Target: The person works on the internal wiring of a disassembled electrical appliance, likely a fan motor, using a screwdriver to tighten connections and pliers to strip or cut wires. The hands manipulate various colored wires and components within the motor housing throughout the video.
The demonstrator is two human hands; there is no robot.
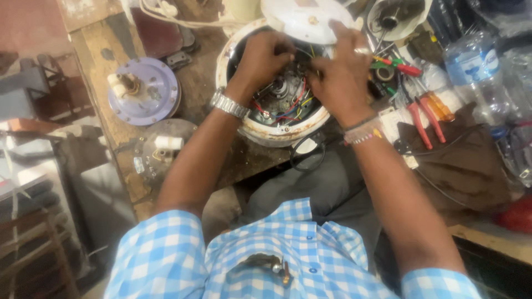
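A round white appliance housing (277,128) lies open on the wooden bench, with red, yellow and black wires (288,102) and a small motor part inside it. My left hand (263,58), with a metal watch on its wrist, reaches into the housing from the left, its fingers curled among the wires. My right hand (339,75), with a beaded band on its wrist, presses in from the right, fingers pinched on the wiring near the rim. The fingertips of both hands are hidden inside the shell.
A white lid (305,19) rests behind the housing. Two round plates (145,91) (163,145) lie at left. Red-handled pliers (424,119), screwdrivers (396,65), a plastic bottle (477,69) and a brown cloth (465,166) crowd the right.
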